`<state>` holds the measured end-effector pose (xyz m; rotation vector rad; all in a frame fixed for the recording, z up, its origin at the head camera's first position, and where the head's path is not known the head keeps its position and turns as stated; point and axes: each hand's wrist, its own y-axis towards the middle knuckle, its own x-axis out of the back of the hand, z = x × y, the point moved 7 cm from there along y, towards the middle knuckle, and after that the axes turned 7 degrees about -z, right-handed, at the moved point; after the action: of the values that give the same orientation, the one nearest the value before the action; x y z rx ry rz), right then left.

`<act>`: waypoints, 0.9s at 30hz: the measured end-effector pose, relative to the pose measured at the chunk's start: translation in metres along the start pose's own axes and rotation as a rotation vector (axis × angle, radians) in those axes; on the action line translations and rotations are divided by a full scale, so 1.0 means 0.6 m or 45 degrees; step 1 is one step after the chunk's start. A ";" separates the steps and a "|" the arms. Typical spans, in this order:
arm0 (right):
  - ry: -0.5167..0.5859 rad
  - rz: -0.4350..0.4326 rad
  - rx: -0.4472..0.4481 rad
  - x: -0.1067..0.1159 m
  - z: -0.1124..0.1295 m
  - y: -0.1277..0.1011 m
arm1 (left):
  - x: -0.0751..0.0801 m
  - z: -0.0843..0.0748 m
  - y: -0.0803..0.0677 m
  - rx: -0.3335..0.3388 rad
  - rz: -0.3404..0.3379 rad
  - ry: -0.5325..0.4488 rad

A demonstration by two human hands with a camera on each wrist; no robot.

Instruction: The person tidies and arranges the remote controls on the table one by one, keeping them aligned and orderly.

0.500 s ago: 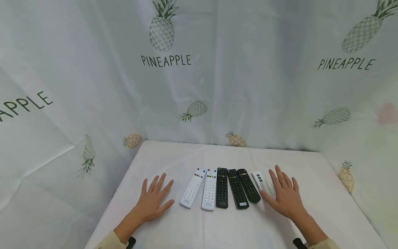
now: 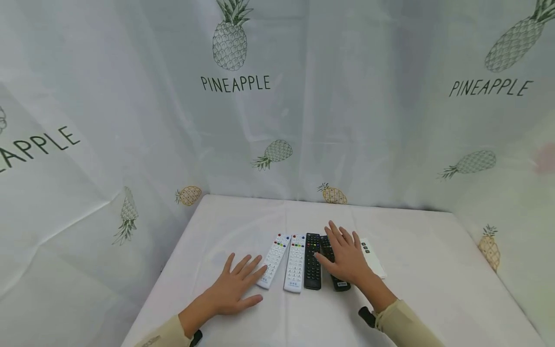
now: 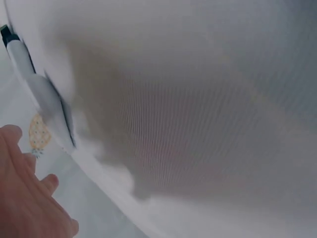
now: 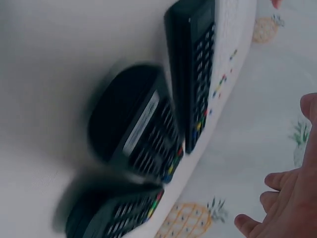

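Several remote controls lie side by side on the white-covered table. My left hand (image 2: 236, 291), fingers spread, is over the left side, its fingertips overlapping the leftmost white remote (image 2: 276, 255). To its right are a second white remote (image 2: 295, 264) and a black remote (image 2: 312, 270). My right hand (image 2: 349, 260) hovers with fingers extended over another black remote (image 2: 340, 284), hiding part of it. In the right wrist view a rounded black remote (image 4: 114, 210) shows, which that hand covers in the head view. A white remote with few buttons (image 2: 374, 262) lies right of the hand.
The table (image 2: 433, 270) has a white cloth with fold lines. A pale curtain (image 2: 355, 120) printed with pineapples hangs behind it and along both sides. A small black object (image 2: 367, 316) sits at the right sleeve's cuff.
My right hand has moved left, from beside the few-button white remote to above the black remotes. My left hand has shifted right, to the leftmost white remote. The remotes keep their places.
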<state>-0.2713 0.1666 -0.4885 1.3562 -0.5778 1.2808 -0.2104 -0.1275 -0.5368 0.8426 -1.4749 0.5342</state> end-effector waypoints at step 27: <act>-0.116 0.532 0.227 -0.154 0.151 0.083 | -0.024 -0.022 0.000 -0.244 0.032 -0.001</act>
<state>-0.3108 0.0412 -0.5333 1.4961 -0.8585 1.6430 -0.2029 -0.1145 -0.5497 0.6745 -1.5125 0.4034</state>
